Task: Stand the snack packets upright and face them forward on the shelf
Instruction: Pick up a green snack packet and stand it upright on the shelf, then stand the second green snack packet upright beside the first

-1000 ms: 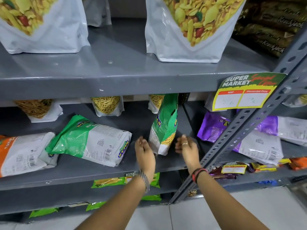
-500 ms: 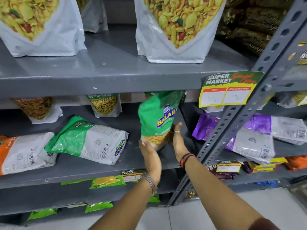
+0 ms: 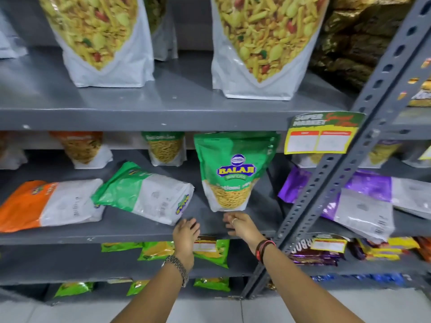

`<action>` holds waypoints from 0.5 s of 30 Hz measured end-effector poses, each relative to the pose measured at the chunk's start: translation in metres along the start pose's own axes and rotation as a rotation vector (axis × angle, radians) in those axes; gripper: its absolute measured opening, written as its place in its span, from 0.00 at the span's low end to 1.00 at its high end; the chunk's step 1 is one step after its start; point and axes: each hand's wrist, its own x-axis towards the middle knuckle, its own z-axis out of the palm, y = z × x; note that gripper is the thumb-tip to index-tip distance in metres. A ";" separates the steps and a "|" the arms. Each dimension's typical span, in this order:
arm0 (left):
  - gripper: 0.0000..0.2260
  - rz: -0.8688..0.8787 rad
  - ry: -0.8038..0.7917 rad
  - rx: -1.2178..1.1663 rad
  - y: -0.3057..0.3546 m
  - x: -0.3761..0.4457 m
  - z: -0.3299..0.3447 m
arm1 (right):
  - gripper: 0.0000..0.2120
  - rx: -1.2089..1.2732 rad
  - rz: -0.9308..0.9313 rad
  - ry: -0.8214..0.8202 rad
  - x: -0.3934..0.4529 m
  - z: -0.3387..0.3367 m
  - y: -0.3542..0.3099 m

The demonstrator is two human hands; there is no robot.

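Note:
A green Balaji snack packet [image 3: 234, 173] stands upright on the grey middle shelf [image 3: 130, 236], its front label facing me. Just below its base, my left hand [image 3: 186, 234] and my right hand [image 3: 242, 227] hover at the shelf's front edge, fingers loose, holding nothing. To the left a second green packet [image 3: 144, 194] lies flat, back side up. Further left an orange and white packet [image 3: 46, 203] lies flat too.
Purple packets [image 3: 363, 201] lie flat on the shelf right of the slanted grey upright [image 3: 338, 183]. Small upright packets stand at the back of the middle shelf. Large mix bags stand on the shelf above. A price tag [image 3: 321, 134] hangs from that shelf's edge.
The green packet went from edge-on to upright with its front facing me. Both hands have let go of it and drawn back to the shelf's front edge.

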 end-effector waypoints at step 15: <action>0.24 -0.067 0.112 -0.064 0.108 0.041 -0.107 | 0.24 -0.692 -0.252 0.085 0.073 0.135 -0.132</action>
